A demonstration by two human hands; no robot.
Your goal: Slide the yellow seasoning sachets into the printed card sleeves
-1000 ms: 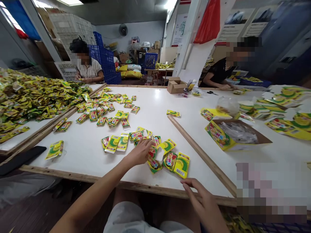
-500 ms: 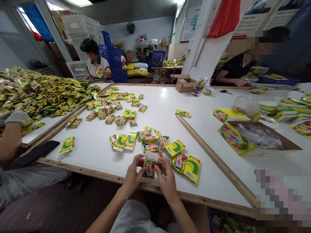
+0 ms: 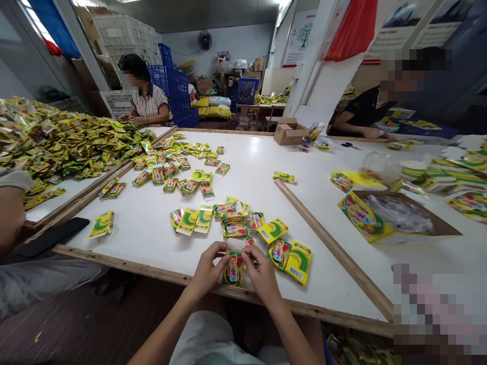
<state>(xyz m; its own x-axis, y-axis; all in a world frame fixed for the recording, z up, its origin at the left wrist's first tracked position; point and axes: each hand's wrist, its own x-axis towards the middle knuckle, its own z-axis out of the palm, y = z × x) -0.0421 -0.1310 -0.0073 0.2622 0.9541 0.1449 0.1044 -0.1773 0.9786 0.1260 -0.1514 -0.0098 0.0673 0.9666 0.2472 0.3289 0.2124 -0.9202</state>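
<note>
Both my hands hold one small yellow-green snack packet (image 3: pixel 233 268) upright over the near edge of the white table (image 3: pixel 251 172). My left hand (image 3: pixel 207 268) pinches its left top corner. My right hand (image 3: pixel 262 274) pinches its right top corner. Just beyond the hands lies a loose cluster of the same packets (image 3: pixel 243 223), with two more (image 3: pixel 291 256) to the right of my right hand. Further back a wider scatter of packets (image 3: pixel 175 162) covers the table's left side.
A big heap of packets (image 3: pixel 57 142) fills the table to the left. A wooden strip (image 3: pixel 327 243) borders the right side, with an open box (image 3: pixel 395 215) holding plastic past it. A black phone (image 3: pixel 49 237) lies at left. A seated person (image 3: pixel 146 99) and another person (image 3: pixel 373 111) work opposite. An arm (image 3: pixel 11 213) shows at left.
My left hand drew a packet back from the cluster and my right hand came up to join it. Both hands now hold it slightly lower, near the table edge.
</note>
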